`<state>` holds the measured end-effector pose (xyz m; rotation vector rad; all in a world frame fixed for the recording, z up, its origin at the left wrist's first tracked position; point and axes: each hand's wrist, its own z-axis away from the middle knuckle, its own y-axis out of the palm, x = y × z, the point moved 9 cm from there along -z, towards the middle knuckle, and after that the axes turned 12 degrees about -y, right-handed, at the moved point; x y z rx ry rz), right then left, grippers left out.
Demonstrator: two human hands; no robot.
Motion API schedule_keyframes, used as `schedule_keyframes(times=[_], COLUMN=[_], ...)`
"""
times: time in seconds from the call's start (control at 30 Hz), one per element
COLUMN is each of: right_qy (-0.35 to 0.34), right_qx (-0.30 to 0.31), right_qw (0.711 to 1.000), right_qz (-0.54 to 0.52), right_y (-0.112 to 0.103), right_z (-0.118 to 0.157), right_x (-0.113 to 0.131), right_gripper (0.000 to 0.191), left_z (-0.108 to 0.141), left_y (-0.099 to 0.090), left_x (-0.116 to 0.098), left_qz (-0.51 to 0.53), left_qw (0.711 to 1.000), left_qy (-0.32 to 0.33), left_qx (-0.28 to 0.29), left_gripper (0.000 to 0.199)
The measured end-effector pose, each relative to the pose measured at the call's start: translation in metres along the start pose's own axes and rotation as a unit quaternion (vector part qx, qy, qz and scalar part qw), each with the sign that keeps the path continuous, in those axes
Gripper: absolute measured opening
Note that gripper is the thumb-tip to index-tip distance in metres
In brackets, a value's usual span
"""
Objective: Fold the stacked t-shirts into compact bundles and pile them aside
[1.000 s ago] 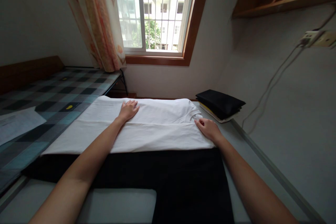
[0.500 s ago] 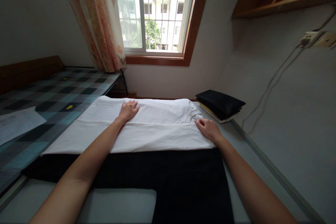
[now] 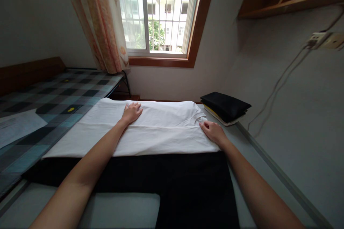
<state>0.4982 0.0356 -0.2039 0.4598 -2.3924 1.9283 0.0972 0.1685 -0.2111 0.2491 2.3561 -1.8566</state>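
A T-shirt lies spread over a pale tabletop (image 3: 126, 209). Its far part is white cloth (image 3: 166, 139) with a crease running across it, and its near part is black cloth (image 3: 188, 182) with a sleeve-like piece coming toward me. My left hand (image 3: 131, 112) rests flat on the white cloth near the far edge, fingers spread. At the right end, beside some wrinkled folds that look like a neckline, my right hand (image 3: 213, 131) has its fingers curled, pinching the white cloth. The fingertips there are partly hidden.
A folded black cloth stack (image 3: 225, 107) lies beyond my right hand, by the wall. To the left is a bed with a checked mattress (image 3: 88, 84) and a paper sheet (image 3: 21, 127). A cable (image 3: 279, 75) hangs at the right under a wooden shelf (image 3: 292, 5).
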Motion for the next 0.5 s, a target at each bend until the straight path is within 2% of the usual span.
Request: schedule_keyframes(times=[0.5], right_qy=[-0.013], right_qx=[-0.012], right_qw=[1.0], right_qz=[-0.016], right_y=[-0.0031], right_z=[0.0007], right_x=[0.0041], right_gripper=[0.038], left_z=[0.0015], left_y=[-0.0021], left_x=[-0.0011], left_qz=[0.01], left_qw=[1.0], left_qy=[0.012], left_qx=[-0.004], left_gripper=[0.048])
